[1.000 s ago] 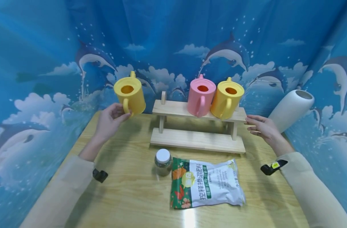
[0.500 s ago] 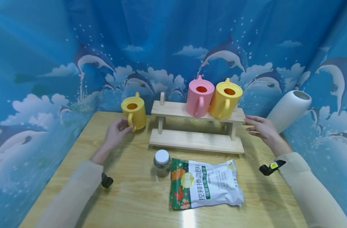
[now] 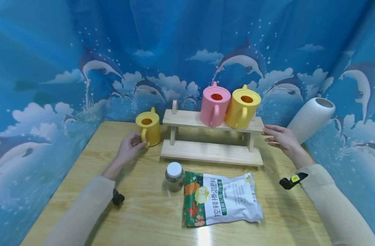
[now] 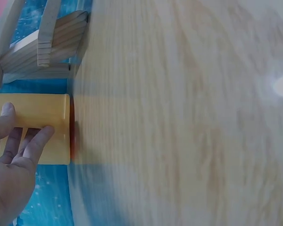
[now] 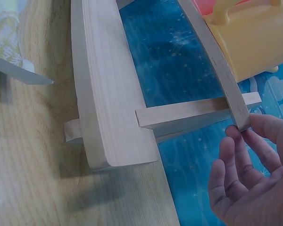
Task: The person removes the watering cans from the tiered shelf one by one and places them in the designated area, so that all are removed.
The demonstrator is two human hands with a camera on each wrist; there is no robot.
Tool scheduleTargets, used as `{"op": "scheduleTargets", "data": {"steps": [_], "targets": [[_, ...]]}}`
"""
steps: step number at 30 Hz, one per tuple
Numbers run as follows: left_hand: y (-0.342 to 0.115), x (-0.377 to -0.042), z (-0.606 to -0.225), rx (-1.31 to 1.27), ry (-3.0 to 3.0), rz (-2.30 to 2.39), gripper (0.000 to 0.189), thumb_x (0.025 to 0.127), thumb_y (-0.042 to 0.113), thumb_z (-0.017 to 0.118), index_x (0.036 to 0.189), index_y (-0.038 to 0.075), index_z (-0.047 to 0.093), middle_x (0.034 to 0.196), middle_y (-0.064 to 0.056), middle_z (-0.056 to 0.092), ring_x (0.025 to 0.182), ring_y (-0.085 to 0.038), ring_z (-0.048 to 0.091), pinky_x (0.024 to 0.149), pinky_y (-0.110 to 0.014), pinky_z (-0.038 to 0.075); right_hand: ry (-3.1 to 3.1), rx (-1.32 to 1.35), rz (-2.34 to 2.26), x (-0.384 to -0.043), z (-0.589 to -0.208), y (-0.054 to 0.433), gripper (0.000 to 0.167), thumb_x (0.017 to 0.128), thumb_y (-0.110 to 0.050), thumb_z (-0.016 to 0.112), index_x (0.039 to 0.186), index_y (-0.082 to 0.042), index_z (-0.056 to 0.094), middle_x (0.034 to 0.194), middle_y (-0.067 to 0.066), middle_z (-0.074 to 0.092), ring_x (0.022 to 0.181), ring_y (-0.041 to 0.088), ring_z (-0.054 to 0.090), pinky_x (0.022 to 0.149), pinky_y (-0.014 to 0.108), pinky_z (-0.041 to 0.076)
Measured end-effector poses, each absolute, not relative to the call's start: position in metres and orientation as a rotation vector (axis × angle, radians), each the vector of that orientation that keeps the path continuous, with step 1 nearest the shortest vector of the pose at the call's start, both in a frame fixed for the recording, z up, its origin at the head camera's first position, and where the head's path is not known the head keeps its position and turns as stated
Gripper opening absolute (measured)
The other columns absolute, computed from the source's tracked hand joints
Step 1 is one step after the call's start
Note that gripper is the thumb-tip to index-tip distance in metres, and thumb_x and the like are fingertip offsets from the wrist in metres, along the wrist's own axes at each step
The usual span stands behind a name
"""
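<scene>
At the table's back left, my left hand [image 3: 130, 148] pinches the handle of a yellow watering can [image 3: 151, 128], thumb on one side and fingers on the other. In the left wrist view the base of this yellow can [image 4: 52, 106] is right at the tabletop, upright. My right hand [image 3: 281, 138] pinches the right end of the upper board of a two-tier wooden shelf [image 3: 185, 118]. The right wrist view has its thumb above the board end and fingertips [image 5: 232, 132] below. A pink watering can [image 3: 216, 107] and a second yellow watering can [image 3: 243, 109] stand on that upper board.
In front of the shelf stand a jar with a white lid [image 3: 174, 172] and, lying flat, a white and green fertilizer bag [image 3: 224, 200]. A white vase [image 3: 311, 118] leans at the back right. A blue dolphin-print curtain [image 3: 175, 44] borders the wooden table [image 3: 138, 212].
My left hand has brought the yellow watering can down and to the right, from raised beside the shelf to table level. The right hand stays at the shelf end.
</scene>
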State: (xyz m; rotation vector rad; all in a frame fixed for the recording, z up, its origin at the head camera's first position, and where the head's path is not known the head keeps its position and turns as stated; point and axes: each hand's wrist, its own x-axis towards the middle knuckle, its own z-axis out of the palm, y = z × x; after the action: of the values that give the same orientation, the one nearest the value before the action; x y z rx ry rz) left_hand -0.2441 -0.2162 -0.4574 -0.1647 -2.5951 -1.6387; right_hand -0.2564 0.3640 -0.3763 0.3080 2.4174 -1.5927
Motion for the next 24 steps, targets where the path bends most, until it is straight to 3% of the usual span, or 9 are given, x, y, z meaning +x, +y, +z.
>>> {"op": "scheduleTargets", "data": {"steps": [7,11,13,20,24], "targets": [[-0.217,-0.244,-0.460,-0.124,-2.608,-1.657,0.034,0.102,0.008,0.069,0.131,-0.006,0.060,0.135,-0.029,0.065,0.127,-0.041,0.065,0.102,-0.022,0.058,2.424,0.312,-1.594,-0.257,-0.377,0.364,0.082,0.105,-0.052,0.058,0.167,-0.007,0.027,0.090,-0.033,0.064,0.085,-0.004,0.067,0.079,0.017,0.061],[-0.218,-0.243,-0.458,-0.100,-2.627,-1.628,0.039,0.102,0.013,0.071,0.135,-0.004,0.061,0.136,-0.028,0.066,0.125,-0.039,0.066,0.101,-0.021,0.058,2.422,0.315,-1.592,-0.257,-0.377,0.364,0.082,0.106,-0.052,0.058,0.167,-0.007,0.027,0.090,-0.033,0.064,0.085,-0.004,0.067,0.079,0.017,0.061],[-0.220,-0.242,-0.455,-0.084,-2.616,-1.621,0.042,0.101,0.016,0.072,0.137,-0.003,0.060,0.136,-0.027,0.066,0.123,-0.033,0.068,0.098,-0.016,0.057,2.420,0.315,-1.592,-0.256,-0.377,0.364,0.082,0.106,-0.052,0.058,0.167,-0.007,0.027,0.090,-0.033,0.064,0.085,-0.004,0.067,0.079,0.017,0.061],[-0.222,-0.241,-0.419,0.012,-2.426,-1.660,0.045,0.100,0.020,0.074,0.137,-0.002,0.061,0.136,-0.024,0.068,0.102,0.005,0.063,0.089,-0.004,0.053,2.430,0.310,-1.587,-0.256,-0.376,0.363,0.081,0.106,-0.051,0.057,0.167,-0.007,0.026,0.091,-0.033,0.063,0.085,-0.004,0.066,0.079,0.017,0.060],[-0.214,-0.241,-0.388,-0.033,-2.396,-1.639,0.048,0.101,0.028,0.074,0.139,0.002,0.061,0.136,-0.019,0.069,0.104,0.004,0.064,0.091,-0.006,0.054,2.426,0.306,-1.580,-0.256,-0.375,0.363,0.080,0.107,-0.050,0.056,0.167,-0.008,0.026,0.091,-0.033,0.063,0.085,-0.004,0.067,0.079,0.017,0.061]]}}
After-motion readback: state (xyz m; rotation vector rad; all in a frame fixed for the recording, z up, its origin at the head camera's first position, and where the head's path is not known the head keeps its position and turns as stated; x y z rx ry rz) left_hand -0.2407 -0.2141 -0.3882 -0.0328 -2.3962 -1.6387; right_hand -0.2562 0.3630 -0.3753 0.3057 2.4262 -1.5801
